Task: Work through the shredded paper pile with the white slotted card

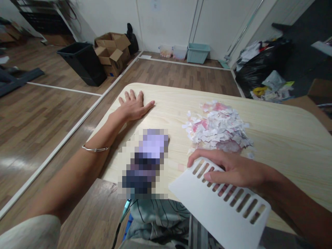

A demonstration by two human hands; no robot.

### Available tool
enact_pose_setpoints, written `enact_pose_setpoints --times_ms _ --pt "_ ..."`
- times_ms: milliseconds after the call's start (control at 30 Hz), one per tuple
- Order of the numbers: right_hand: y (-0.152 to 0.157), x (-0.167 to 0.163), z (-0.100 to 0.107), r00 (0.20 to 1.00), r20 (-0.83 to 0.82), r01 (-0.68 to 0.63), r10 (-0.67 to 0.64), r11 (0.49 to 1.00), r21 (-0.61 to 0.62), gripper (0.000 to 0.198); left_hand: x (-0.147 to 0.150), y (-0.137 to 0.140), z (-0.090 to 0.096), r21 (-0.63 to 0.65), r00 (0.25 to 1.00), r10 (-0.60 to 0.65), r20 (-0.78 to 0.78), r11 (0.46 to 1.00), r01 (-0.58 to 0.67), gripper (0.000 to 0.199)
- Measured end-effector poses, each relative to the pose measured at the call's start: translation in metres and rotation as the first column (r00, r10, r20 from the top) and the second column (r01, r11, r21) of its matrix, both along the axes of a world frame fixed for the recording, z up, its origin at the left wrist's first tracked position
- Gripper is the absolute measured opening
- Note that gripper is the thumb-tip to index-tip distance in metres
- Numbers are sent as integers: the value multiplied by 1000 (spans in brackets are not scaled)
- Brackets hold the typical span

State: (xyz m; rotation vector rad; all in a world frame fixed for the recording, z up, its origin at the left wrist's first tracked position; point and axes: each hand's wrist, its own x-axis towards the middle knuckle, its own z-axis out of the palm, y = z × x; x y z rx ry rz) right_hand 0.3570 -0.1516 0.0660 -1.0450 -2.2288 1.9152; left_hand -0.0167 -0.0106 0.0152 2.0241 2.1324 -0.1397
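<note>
My left hand (134, 105) lies flat on the far left part of the pale wooden table (280, 138), fingers spread, holding nothing. A bracelet (95, 148) circles that forearm. My right hand (233, 167) grips the slotted edge of a white plastic piece (210, 207), thumb on the near face and fingers behind, partly visible through the slots. It hangs tilted over the table's near edge; its lower end is cut off. Just beyond it lies a heap of torn paper scraps (220, 126), white with some pink. A phone (153, 147), blurred by pixelation, lies between my arms.
A cable (126, 211) hangs at the near edge beside my lap. Left on the floor stand a black bin (83, 64) and cardboard boxes (112, 52). A teal tub (198, 53) sits by the wall. Black rubbish bags (261, 65) and an open carton (319, 97) are at right.
</note>
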Motion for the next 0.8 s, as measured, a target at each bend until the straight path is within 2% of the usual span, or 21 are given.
enact_pose_setpoints --times_ms 200,400,533,633,800 --pt "-1 4 -3 997 -57 51 -50 998 20 38 -13 9 1 58 997 17 76 998 -22 92" --pt "0 1 -2 999 -22 -27 29 998 59 35 -15 17 -1 104 991 96 88 989 -105 94" --pt "1 0 -1 998 -43 -42 42 999 -9 36 -13 16 0 71 995 94 36 993 -97 97" --pt "1 2 -3 995 -101 -22 21 1000 -4 34 -14 18 6 35 996 90 -3 995 -90 99" --pt "1 5 -8 984 -178 19 -31 998 -66 33 -4 34 17 -48 992 118 -49 992 -120 110"
